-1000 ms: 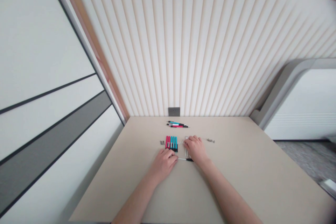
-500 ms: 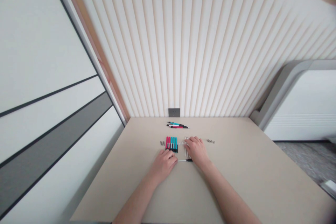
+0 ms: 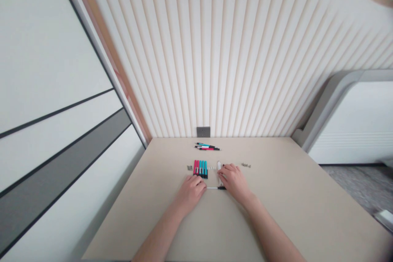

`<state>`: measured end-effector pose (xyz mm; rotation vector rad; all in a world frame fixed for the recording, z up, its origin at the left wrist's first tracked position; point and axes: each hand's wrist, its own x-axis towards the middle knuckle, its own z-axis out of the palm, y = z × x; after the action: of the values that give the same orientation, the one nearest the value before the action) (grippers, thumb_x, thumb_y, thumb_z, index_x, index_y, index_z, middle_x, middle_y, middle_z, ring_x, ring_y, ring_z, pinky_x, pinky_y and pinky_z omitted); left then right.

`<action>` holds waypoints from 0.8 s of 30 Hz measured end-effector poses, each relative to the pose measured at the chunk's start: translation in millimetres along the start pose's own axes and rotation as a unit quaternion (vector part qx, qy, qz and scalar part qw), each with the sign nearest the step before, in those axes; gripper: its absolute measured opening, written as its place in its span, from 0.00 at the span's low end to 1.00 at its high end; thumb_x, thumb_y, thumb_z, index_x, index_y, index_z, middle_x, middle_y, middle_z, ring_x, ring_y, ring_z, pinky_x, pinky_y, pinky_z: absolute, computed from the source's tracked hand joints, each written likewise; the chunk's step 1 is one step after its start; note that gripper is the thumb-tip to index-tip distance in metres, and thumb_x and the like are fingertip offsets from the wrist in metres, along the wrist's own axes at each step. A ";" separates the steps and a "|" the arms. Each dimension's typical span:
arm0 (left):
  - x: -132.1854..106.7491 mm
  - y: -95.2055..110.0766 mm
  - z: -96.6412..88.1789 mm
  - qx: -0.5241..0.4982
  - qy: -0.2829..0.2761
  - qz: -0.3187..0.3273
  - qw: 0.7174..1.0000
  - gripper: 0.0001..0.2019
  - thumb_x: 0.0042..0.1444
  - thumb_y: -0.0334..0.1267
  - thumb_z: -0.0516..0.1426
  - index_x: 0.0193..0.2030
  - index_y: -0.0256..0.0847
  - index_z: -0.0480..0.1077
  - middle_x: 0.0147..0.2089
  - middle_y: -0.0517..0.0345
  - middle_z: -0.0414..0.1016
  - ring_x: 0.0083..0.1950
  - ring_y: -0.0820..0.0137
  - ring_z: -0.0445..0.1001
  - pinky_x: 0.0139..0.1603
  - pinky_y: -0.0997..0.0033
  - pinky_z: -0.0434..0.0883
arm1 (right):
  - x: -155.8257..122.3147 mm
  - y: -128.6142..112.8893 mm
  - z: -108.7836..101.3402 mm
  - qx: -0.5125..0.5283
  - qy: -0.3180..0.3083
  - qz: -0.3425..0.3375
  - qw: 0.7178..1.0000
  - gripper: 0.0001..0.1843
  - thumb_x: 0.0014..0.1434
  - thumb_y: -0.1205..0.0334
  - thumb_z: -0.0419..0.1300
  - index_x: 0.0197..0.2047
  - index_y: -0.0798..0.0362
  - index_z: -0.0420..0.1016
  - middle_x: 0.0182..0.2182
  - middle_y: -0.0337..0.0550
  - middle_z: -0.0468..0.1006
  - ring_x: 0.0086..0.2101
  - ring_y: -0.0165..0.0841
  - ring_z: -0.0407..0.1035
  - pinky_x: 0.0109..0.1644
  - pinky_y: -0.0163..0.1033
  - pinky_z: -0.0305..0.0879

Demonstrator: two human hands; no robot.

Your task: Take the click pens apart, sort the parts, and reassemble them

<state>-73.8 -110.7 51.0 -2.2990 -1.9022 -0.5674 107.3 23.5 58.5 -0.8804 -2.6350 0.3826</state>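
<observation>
Pale cabinet (image 3: 52, 49), dark-banded. Fluted wall (image 3: 196, 57) behind beige table (image 3: 276, 188). On table: small grey parts (image 3: 189, 168); left hand (image 3: 190, 191), fingers curled beside a white rod (image 3: 211, 188) (grip cannot be told); pink and blue barrels (image 3: 200, 168), in a row just beyond it; white rods (image 3: 219, 166), partly under right hand (image 3: 233, 178), fingers bunched, hold unclear; metal parts (image 3: 246, 165). White panel (image 3: 362, 123), grey-framed. Against the earlier frame: right hand slightly farther right.

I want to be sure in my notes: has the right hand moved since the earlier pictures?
Yes. Judged against the dark wall socket, the right hand has shifted a little to the right and slightly farther from it.
</observation>
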 end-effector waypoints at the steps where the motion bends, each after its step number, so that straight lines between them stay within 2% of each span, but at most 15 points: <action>1: 0.1 0.2 -0.1 0.001 0.001 -0.005 1.000 0.09 0.65 0.32 0.53 0.34 0.40 0.71 0.36 0.57 0.72 0.38 0.67 0.71 0.41 0.64 0.65 | -4.0 1.4 -2.3 0.019 -0.006 -0.018 1.000 0.08 0.65 0.62 0.57 0.39 0.48 0.79 0.37 0.43 0.78 0.42 0.36 0.67 0.46 0.39 0.56; 4: -0.1 0.2 0.0 0.001 0.002 -0.022 1.000 0.08 0.65 0.32 0.53 0.35 0.40 0.71 0.36 0.57 0.72 0.38 0.67 0.71 0.42 0.64 0.66 | -14.6 6.2 -7.3 0.052 -0.034 -0.062 0.996 0.06 0.63 0.57 0.61 0.39 0.46 0.79 0.36 0.41 0.77 0.41 0.35 0.67 0.47 0.40 0.56; 7: -0.9 -0.9 0.2 -0.005 0.008 -0.032 0.999 0.09 0.66 0.32 0.52 0.35 0.40 0.70 0.37 0.57 0.72 0.38 0.67 0.70 0.41 0.64 0.66 | -19.3 8.3 -8.2 0.055 -0.046 -0.079 0.994 0.07 0.60 0.54 0.63 0.40 0.46 0.80 0.37 0.41 0.77 0.42 0.36 0.67 0.48 0.41 0.56; 13: -3.4 -7.2 -2.4 -0.033 0.021 -0.060 0.997 0.10 0.67 0.33 0.49 0.36 0.40 0.70 0.39 0.55 0.73 0.39 0.66 0.71 0.41 0.65 0.66 | -18.2 0.4 -4.9 0.067 -0.044 -0.094 0.992 0.07 0.62 0.58 0.60 0.36 0.49 0.79 0.36 0.42 0.76 0.41 0.36 0.67 0.49 0.41 0.57; 20: -7.6 -19.6 -10.0 -0.111 0.103 -0.117 0.982 0.11 0.68 0.38 0.47 0.39 0.42 0.68 0.38 0.55 0.73 0.40 0.66 0.71 0.43 0.65 0.68 | -19.2 -1.3 -2.8 0.099 -0.062 -0.077 0.990 0.08 0.63 0.64 0.56 0.34 0.52 0.76 0.31 0.41 0.76 0.37 0.34 0.68 0.46 0.38 0.59; 24: -9.6 -22.9 -13.0 -0.137 0.154 -0.146 0.968 0.09 0.67 0.37 0.48 0.39 0.42 0.67 0.38 0.56 0.73 0.40 0.66 0.71 0.43 0.66 0.68 | -19.5 -2.8 -0.9 0.106 -0.065 -0.085 0.989 0.09 0.63 0.66 0.54 0.35 0.52 0.76 0.32 0.42 0.76 0.37 0.34 0.69 0.45 0.36 0.60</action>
<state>-100.2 -118.8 56.2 -1.9234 -2.1218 -1.2141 120.9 9.4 55.9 -0.5770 -2.6972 0.6821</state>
